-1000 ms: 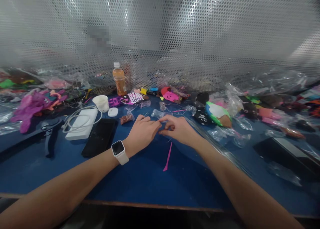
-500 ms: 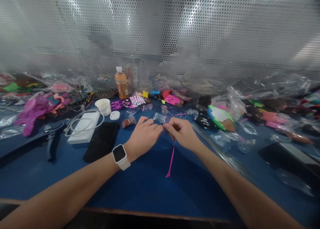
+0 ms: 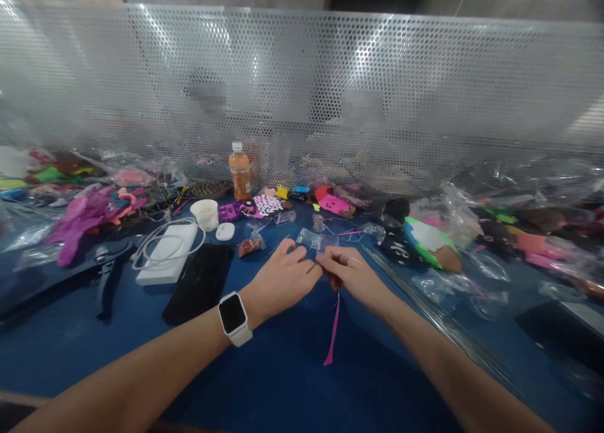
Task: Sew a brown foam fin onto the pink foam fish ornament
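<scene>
My left hand (image 3: 284, 282), with a white watch (image 3: 234, 318) on its wrist, and my right hand (image 3: 353, 274) meet fingertip to fingertip over the blue table (image 3: 278, 382). Both are closed in a pinch; whatever lies between the fingertips is too small to make out. Below my right hand a narrow pink strip (image 3: 333, 335) hangs or lies at the end of a thin wire. Just beyond the fingers is a clear plastic piece (image 3: 314, 238). A small brown wrapped piece (image 3: 250, 245) sits to the left of them.
On the left are a black phone (image 3: 201, 282), a white box with a cable (image 3: 167, 253), a cup (image 3: 205, 214) and pliers (image 3: 107, 269). A bottle (image 3: 240, 175) stands behind. Long wires (image 3: 425, 307) and a colourful piece (image 3: 431, 241) lie right, before a perforated metal screen (image 3: 302, 74).
The camera view has tilted up, so the table sits lower in the picture. Both hands stay pinched together, with slight finger movement, and the pink strip remains below them.
</scene>
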The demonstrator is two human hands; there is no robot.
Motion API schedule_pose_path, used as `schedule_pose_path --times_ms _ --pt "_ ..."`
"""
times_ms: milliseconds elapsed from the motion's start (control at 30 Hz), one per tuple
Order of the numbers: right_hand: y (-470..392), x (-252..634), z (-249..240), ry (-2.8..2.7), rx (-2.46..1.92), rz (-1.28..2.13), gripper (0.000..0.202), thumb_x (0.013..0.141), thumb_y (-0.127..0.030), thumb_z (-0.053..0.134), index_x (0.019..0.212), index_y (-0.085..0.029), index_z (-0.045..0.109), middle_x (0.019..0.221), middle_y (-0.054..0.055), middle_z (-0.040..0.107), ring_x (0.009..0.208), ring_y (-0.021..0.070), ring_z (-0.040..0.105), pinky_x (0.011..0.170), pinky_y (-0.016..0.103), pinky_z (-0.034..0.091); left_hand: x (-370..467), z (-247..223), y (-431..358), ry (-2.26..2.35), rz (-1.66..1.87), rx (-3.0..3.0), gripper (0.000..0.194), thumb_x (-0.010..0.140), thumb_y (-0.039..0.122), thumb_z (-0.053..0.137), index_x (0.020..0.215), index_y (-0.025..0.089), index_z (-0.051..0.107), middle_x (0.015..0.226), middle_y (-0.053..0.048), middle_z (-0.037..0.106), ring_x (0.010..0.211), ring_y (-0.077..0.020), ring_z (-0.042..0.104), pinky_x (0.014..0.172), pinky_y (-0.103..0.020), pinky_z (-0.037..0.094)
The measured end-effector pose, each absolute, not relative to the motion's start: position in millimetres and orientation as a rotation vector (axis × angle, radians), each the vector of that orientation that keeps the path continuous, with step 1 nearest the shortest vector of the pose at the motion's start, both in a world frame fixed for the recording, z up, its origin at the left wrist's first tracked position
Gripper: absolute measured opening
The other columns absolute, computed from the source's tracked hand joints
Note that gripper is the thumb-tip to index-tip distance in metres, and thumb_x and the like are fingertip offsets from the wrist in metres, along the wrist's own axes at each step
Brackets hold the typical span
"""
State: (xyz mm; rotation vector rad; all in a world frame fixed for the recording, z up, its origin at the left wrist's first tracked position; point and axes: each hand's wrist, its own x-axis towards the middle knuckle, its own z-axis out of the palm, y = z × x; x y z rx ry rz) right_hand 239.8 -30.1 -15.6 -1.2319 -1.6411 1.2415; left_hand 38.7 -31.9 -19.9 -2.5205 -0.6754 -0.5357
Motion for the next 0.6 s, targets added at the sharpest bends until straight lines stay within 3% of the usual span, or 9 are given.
schedule_pose_path --times_ms 100,233,467,600 --pt "-30.6 238.0 -17.6 -1.811 -1.242 1.002 0.046 0.098 -0.052 0.060 0.065 -0.023 0.047 0.052 -0.004 0.049 0.049 0.0143 0.047 0.052 0.029 0.035 39.1 -21.8 -31.7 -0.677 -0.557 -2.501 0.020 0.102 0.006 0.049 0.097 0.014 0.067 0.079 -0.004 0.067 0.085 -0.0227 0.056 0.087 -0.043 0.036" --pt "-29.8 237.8 -20.8 -1.984 -1.256 0.667 0.048 0.104 -0.050 0.050 0.065 -0.022 0.045 0.061 -0.003 0.048 0.058 0.0147 0.043 0.057 0.030 0.031 40.1 -20.1 -33.3 -0.602 -0.570 -2.448 0.021 0.101 0.004 0.048 0.095 0.013 0.067 0.079 -0.004 0.067 0.083 -0.0225 0.057 0.089 -0.043 0.037" --pt "-28.0 235.9 -26.4 -1.697 -1.269 1.157 0.057 0.098 -0.068 0.053 0.064 -0.023 0.049 0.048 -0.005 0.045 0.043 0.0123 0.040 0.046 0.028 0.031 41.6 -20.2 -35.1 -0.646 -0.581 -2.489 0.022 0.103 0.008 0.047 0.094 0.016 0.066 0.079 -0.004 0.069 0.083 -0.0218 0.059 0.091 -0.043 0.038" --pt "-31.3 235.7 -24.6 -1.674 -1.216 1.030 0.045 0.097 -0.058 0.063 0.072 -0.022 0.054 0.058 -0.003 0.057 0.049 0.0134 0.053 0.050 0.027 0.040 44.0 -30.4 -30.1 -0.915 -0.656 -2.639 0.022 0.102 0.014 0.051 0.085 0.018 0.064 0.073 -0.002 0.068 0.074 -0.0198 0.060 0.085 -0.041 0.039"
